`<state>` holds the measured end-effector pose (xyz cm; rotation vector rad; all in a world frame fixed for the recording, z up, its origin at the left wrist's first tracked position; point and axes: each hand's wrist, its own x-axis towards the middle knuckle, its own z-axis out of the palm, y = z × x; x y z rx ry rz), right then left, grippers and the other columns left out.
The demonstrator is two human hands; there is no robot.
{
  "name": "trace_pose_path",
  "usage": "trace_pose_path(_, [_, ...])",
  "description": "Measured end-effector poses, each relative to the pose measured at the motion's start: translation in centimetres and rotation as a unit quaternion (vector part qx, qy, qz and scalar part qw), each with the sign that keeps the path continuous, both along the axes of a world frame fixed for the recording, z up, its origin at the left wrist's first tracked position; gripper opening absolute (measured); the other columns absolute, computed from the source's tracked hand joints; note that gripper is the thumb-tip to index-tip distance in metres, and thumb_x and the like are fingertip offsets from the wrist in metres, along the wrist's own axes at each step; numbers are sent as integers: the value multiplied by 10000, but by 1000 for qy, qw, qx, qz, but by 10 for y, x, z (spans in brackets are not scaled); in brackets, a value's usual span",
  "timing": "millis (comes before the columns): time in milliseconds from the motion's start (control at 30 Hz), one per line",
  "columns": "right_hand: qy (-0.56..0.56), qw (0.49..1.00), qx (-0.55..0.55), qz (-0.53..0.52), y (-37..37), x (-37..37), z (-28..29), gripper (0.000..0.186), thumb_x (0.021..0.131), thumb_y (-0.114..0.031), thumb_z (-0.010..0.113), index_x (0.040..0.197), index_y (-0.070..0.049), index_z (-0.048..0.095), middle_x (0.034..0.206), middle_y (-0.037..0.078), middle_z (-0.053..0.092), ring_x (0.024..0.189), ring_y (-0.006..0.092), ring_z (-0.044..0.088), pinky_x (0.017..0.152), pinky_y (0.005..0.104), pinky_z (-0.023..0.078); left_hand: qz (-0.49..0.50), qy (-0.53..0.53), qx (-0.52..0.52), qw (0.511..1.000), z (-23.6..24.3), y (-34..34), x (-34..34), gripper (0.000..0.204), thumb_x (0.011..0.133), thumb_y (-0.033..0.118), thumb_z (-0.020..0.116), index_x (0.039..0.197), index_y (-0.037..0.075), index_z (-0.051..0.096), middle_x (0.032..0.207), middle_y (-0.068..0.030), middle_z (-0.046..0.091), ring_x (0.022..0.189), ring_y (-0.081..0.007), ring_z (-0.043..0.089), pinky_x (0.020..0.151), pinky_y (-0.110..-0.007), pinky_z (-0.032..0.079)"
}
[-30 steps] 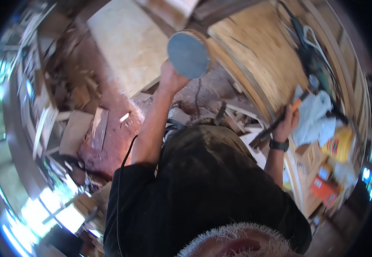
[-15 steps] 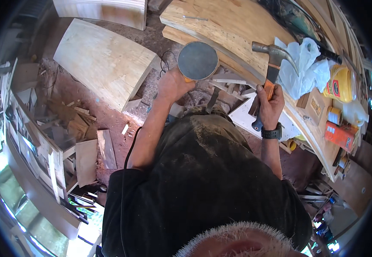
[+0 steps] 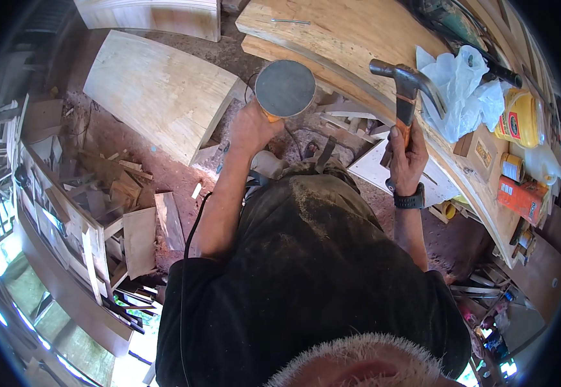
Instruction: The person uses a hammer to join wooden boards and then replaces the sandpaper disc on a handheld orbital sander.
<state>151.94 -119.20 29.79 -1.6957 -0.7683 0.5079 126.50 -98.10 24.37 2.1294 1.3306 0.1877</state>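
- At far left, a thin flat board point(image 3: 140, 244) stands beside ragged wood scraps point(image 3: 124, 187), all split edges and odd angles.
- Next comes a pale wooden panel point(image 3: 154, 90), smooth-faced and thick-edged, its long side gently bowed, on reddish ground.
- In front of me, my left hand point(image 3: 252, 129) curls round the orange part of a disc tool point(image 3: 285, 88), just below its round face. The underside is hidden, so I cannot tell how far my fingers wrap. I'd judge it best held with a firm wrist, that matte grey face flat and clear of my knuckles.
- Farther right, my right hand point(image 3: 408, 158) is closed on the handle of a claw hammer point(image 3: 407, 80), thumb along it. A snug but loose-wristed hold should suit the heavy head, with the curved claw kept off the bag.
- Behind the hammer runs a wooden worktop point(image 3: 358, 35), grainy on top, rough at its edge.
- Rightmost, a crumpled, translucent plastic bag point(image 3: 461, 93) lies near a rounded yellow jar point(image 3: 519, 119) and a boxy orange carton point(image 3: 519, 198).
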Motion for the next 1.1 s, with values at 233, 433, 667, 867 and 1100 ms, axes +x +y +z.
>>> trace_pose_path(233, [-18, 1000, -1, 4, 11, -4, -2, 522, 973, -144, 694, 1437, 24, 524, 957, 30, 672, 748, 42, 536, 658, 204, 463, 68, 14, -6, 998, 18, 30, -29, 517, 713, 364, 818, 1024, -22, 668, 916, -263, 717, 871, -435, 703, 767, -508, 571])
trace_pose_path(433, [-54, 997, -43, 20, 23, -15, -7, 526, 964, -118, 690, 1436, 36, 517, 993, 28, 660, 756, 50, 501, 682, 200, 442, 50, 15, 16, 999, 9, 31, -38, 514, 714, 371, 822, 1029, -7, 672, 919, -258, 719, 889, -430, 703, 768, -498, 572])
trace_pose_path(667, [-51, 993, -66, 82, 37, -20, -4, 551, 981, -146, 657, 1473, 21, 473, 1177, 156, 702, 1022, 158, 649, 901, 283, 497, 16, 27, 21, 999, -11, 31, -12, 569, 730, 363, 814, 1126, 1, 623, 973, -271, 711, 952, -428, 695, 817, -513, 560])
trace_pose_path(867, [-132, 973, -97, 160, 59, -29, 13, 557, 973, -126, 627, 1499, -55, 461, 1193, 237, 686, 1029, 313, 700, 912, 358, 517, 25, 46, 4, 999, -24, 31, 4, 594, 747, 375, 815, 1150, -5, 600, 1028, -255, 709, 966, -416, 701, 834, -502, 565])
trace_pose_path(1100, [-202, 959, -83, 179, 91, -34, 20, 566, 964, -92, 610, 1511, -130, 469, 1150, 221, 692, 976, 373, 693, 846, 388, 536, 29, 90, 30, 995, -21, 27, 11, 634, 753, 394, 825, 1171, -3, 561, 1050, -253, 694, 986, -419, 694, 842, -501, 564])
